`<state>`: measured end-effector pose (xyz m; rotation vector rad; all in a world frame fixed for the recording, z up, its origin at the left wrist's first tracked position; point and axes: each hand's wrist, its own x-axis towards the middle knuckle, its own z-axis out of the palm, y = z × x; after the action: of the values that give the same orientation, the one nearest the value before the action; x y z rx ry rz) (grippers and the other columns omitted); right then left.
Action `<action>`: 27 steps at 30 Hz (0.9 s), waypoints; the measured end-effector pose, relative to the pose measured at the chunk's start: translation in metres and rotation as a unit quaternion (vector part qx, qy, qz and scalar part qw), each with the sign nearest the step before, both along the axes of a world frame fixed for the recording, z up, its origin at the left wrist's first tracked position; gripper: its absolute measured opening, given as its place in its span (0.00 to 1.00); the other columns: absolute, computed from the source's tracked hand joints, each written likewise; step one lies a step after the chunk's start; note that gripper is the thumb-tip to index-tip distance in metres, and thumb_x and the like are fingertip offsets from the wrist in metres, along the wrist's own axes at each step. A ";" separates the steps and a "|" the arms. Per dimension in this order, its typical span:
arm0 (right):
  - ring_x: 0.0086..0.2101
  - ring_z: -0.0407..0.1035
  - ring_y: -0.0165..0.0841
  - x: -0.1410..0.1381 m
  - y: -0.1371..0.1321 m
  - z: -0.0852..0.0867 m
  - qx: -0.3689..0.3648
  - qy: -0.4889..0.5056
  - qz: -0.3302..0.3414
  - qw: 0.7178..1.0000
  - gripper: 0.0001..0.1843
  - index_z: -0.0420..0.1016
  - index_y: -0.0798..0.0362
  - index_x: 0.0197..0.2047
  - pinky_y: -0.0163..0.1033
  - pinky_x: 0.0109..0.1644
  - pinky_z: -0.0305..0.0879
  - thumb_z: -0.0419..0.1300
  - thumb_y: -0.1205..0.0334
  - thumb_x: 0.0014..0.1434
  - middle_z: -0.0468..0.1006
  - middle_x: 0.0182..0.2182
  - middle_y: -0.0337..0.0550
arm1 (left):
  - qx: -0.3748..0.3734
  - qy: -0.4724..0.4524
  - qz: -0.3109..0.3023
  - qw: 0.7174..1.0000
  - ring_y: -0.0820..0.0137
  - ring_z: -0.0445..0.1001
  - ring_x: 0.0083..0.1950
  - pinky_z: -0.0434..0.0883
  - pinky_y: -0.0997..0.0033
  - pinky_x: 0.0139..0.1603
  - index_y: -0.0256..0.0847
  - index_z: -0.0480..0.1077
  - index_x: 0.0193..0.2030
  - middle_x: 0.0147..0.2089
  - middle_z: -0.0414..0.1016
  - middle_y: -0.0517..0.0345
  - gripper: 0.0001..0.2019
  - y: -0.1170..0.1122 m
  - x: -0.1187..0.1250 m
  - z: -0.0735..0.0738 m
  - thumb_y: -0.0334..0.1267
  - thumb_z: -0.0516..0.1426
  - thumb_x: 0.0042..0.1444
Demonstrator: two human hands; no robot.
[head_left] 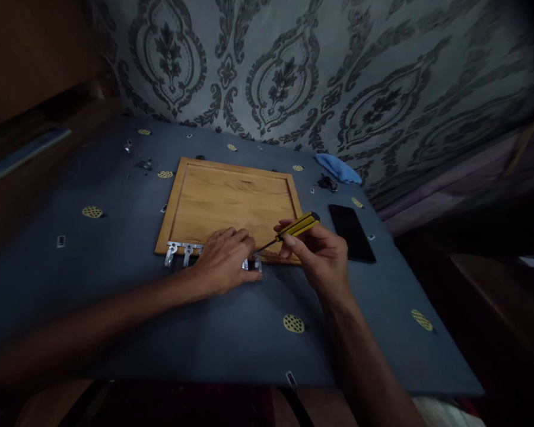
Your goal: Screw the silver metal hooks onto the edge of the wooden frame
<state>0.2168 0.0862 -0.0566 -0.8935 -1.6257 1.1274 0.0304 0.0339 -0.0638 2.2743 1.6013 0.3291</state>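
A framed wooden board (pixel 231 198) lies flat, with a row of silver metal hooks (pixel 187 252) along its near edge. My left hand (pixel 222 261) rests over the middle of this hook rail, its fingers on the board and its thumb below the edge by the right-hand hooks, gripping there; it hides several hooks. My right hand (pixel 324 255) holds a yellow and black screwdriver (pixel 299 226) by the handle. The shaft slants down to the left, and its tip meets the rail near the rightmost hook (pixel 258 261). Any screw under the tip is too small to make out.
A dark phone (pixel 352 232) lies right of the board, with a blue cloth (pixel 338 168) and a small black object (pixel 328 183) behind it. Small metal parts (pixel 145 165) are scattered at the back left. The table (pixel 231 338) meets a patterned wall; wooden furniture (pixel 35 65) stands left.
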 end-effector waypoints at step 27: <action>0.24 0.74 0.31 -0.001 -0.003 0.002 0.000 -0.028 0.013 1.000 0.17 0.83 0.51 0.42 0.39 0.30 0.76 0.70 0.48 0.57 0.79 0.25 0.38 | 0.026 -0.003 0.006 1.000 0.53 0.73 0.55 0.70 0.53 0.55 0.38 0.72 0.47 0.51 0.75 0.50 0.21 0.000 -0.001 -0.006 0.52 0.66 0.57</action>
<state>0.2162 0.0836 -0.0547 -0.9147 -1.6871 1.1286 0.0299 0.0341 -0.0693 2.3004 1.6228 0.3854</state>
